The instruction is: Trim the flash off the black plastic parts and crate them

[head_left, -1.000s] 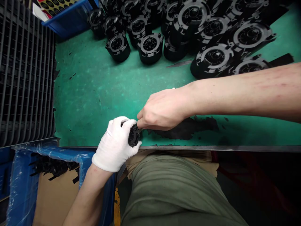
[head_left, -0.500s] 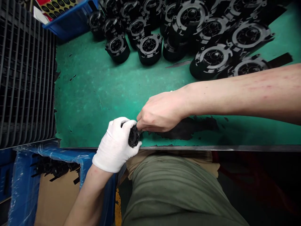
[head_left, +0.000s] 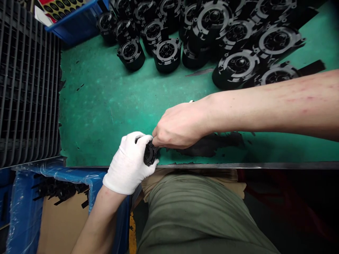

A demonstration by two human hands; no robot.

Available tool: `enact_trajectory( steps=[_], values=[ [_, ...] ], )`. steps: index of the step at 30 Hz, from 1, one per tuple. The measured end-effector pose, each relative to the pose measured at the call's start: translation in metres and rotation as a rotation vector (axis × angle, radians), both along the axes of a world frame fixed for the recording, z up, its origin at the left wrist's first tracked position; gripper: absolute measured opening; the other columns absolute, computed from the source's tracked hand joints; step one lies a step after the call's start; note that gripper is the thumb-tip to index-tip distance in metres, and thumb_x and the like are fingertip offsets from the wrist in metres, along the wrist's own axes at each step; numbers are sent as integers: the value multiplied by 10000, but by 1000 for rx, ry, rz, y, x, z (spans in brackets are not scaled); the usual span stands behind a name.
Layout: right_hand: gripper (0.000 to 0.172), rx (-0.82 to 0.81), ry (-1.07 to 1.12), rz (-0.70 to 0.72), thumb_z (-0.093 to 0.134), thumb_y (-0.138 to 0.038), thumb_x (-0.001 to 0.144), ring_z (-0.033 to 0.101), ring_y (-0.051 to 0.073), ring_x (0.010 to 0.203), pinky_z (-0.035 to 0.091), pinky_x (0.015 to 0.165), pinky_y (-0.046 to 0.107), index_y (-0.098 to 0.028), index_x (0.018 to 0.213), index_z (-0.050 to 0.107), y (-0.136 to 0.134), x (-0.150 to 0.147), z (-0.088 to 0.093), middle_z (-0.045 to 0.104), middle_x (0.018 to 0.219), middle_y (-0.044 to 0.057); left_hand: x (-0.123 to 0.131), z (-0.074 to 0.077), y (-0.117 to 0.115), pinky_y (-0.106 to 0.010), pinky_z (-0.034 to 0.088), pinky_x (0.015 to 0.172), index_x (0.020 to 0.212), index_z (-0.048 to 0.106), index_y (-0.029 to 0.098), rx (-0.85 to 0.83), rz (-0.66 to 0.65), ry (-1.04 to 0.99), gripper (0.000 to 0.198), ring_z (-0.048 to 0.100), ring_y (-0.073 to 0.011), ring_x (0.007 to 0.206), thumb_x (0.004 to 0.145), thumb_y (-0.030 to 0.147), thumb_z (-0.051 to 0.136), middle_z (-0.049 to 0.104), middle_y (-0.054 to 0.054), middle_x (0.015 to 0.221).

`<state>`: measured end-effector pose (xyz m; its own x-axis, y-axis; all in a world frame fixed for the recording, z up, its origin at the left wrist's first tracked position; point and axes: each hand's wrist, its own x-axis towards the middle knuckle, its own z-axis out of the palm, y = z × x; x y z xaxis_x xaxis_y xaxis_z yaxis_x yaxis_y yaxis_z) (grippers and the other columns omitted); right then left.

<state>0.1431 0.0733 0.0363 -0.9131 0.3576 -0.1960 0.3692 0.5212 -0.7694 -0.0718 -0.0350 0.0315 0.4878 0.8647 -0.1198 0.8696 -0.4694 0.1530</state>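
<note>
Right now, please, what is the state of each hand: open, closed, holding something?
Left hand, white glove: closed on the small round black plastic part.
Right hand, bare: fingertips pinched at the top of the same part; its grip is hidden.

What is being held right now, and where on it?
The gloved left hand grips a small black round part around its side; the bare right hand pinches its top edge.
</note>
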Motion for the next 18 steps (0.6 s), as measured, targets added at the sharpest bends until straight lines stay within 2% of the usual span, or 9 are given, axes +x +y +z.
enact_trajectory(
  steps=[4, 5, 7, 9, 11, 13, 15, 18],
  values=[
    [396, -98, 37, -284, -142, -183, 834, 581, -11, 711, 369, 619, 274, -69, 513, 60, 1, 4, -18, 691, 731, -66, 1, 0, 0, -500, 564, 951, 1254, 541, 206, 14, -9, -5, 548, 594, -364, 1133, 781, 288, 806, 583, -142, 1230],
    [434, -99, 57, -336, -90, -211, 883, 599, -19, 722, 373, 625, 240, -84, 505, 81, 1, 5, -22, 705, 742, -86, 1, 0, 0, -498, 565, 948, 1250, 542, 205, 15, -11, -6, 546, 595, -364, 1131, 779, 286, 808, 583, -142, 1228],
    [579, -95, 84, -414, 151, -275, 1020, 645, -36, 766, 381, 635, 155, -124, 464, 206, 2, 7, -28, 724, 716, -118, 2, 0, 0, -494, 569, 936, 1246, 545, 205, 19, -10, -10, 545, 599, -362, 1116, 775, 279, 809, 586, -139, 1220],
    [574, -99, 103, -399, 437, -240, 1043, 649, -52, 747, 396, 641, 120, -157, 478, 381, 3, 7, -27, 711, 654, -141, 2, 1, 0, -492, 572, 924, 1240, 547, 205, 19, -8, -10, 542, 604, -360, 1103, 771, 274, 810, 590, -137, 1210],
    [461, -110, 120, -257, 629, -241, 970, 612, -48, 676, 393, 646, 150, -159, 534, 501, 4, 5, -22, 709, 638, -154, 2, 1, 0, -491, 573, 921, 1231, 550, 205, 14, -2, -8, 537, 605, -361, 1103, 769, 279, 814, 590, -136, 1210],
    [381, -125, 134, -107, 746, -246, 880, 562, -43, 613, 369, 633, 182, -159, 565, 550, 4, 1, -18, 714, 634, -158, 1, 0, 0, -491, 572, 926, 1215, 553, 207, 5, 5, -8, 523, 606, -361, 1108, 770, 284, 815, 589, -135, 1213],
    [382, -143, 157, -117, 763, -235, 870, 533, -44, 574, 349, 609, 185, -163, 563, 549, 4, -2, -18, 701, 602, -159, 1, -1, 0, -494, 571, 933, 1209, 556, 207, -1, 10, -10, 517, 605, -362, 1117, 770, 287, 816, 589, -137, 1222],
    [443, -160, 153, -245, 654, -249, 955, 544, -53, 575, 361, 620, 169, -158, 549, 500, 4, 0, -31, 705, 605, -156, 2, -2, 0, -500, 571, 939, 1208, 560, 206, -2, 8, -16, 521, 606, -365, 1126, 764, 292, 820, 591, -140, 1228]
  ],
)
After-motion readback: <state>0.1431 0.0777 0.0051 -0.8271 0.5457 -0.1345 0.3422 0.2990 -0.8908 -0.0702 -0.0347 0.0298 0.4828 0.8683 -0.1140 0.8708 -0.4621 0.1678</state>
